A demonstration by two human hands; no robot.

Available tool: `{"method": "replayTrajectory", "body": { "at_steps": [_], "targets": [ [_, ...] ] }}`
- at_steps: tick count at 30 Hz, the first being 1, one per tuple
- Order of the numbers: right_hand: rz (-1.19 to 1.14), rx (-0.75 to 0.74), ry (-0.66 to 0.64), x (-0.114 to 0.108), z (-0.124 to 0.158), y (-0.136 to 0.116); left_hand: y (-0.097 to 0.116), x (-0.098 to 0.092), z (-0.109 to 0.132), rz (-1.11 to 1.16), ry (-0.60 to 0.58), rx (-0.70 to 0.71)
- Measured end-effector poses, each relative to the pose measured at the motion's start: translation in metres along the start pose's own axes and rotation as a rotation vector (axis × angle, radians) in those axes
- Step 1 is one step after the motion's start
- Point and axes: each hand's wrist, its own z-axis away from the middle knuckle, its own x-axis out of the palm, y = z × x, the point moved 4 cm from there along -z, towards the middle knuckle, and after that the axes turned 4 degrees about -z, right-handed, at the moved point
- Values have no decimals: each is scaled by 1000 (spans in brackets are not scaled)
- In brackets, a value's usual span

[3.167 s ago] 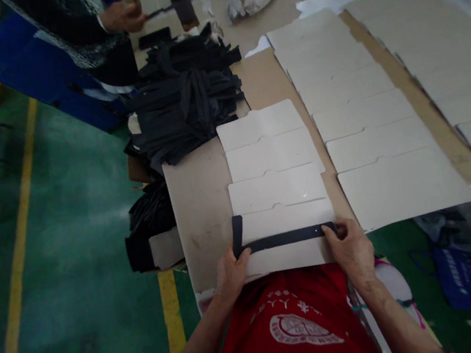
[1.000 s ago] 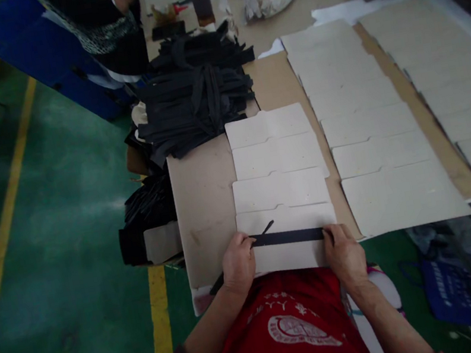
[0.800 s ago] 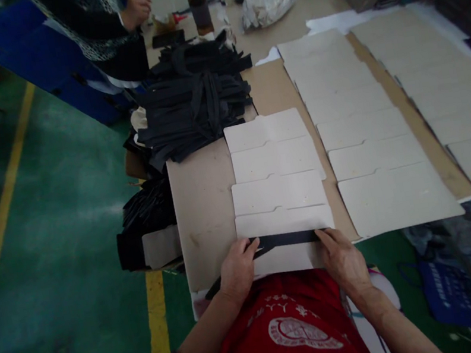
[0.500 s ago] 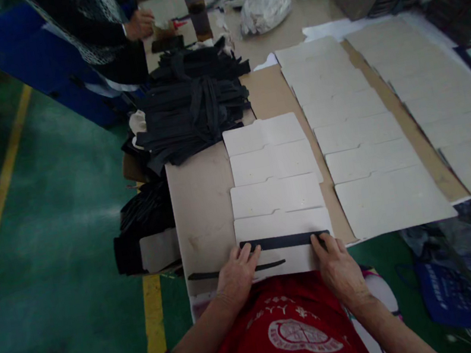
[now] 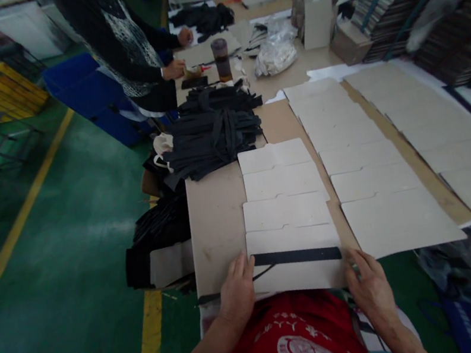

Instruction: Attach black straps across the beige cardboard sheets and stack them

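Lying at 7 o'clock from view centre, on table: loose black strip, passing under left hand. Left hand at 6, grip unclenched, fingers straight, thumb at left end of flat black strip. Flat black strip at 5, across nearest tabbed card. Right hand between 4 and 5, by card's right edge, can't tell if grip closed. Card row, 4 o'clock.
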Motion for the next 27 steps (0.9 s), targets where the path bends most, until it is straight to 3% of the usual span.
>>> {"method": "replayTrajectory", "body": {
  "at_steps": [2,5,8,11,15,19,22,24,27],
  "targets": [
    [-17,26,-6,3,5,3,-1,0,2,21,-4,-91],
    [-122,126,-29,9,10,7,4,1,2,97,-25,-95],
    [-223,294,-55,11,15,13,4,0,4,193,20,-101],
    [-288,362,-68,11,26,15,-1,-2,11,277,49,-129],
    [-346,310,-81,19,42,0,-17,-5,30,372,-46,-187],
    [-365,192,-135,36,48,-28,-48,-12,50,388,-125,-287],
    [-296,105,-67,37,44,-49,-68,-25,58,322,-125,-380],
    [-289,82,-25,31,36,-62,-70,-38,57,354,-101,-431],
    [-440,113,-174,23,16,-88,-48,-52,48,760,-221,-460]
  ]
}}
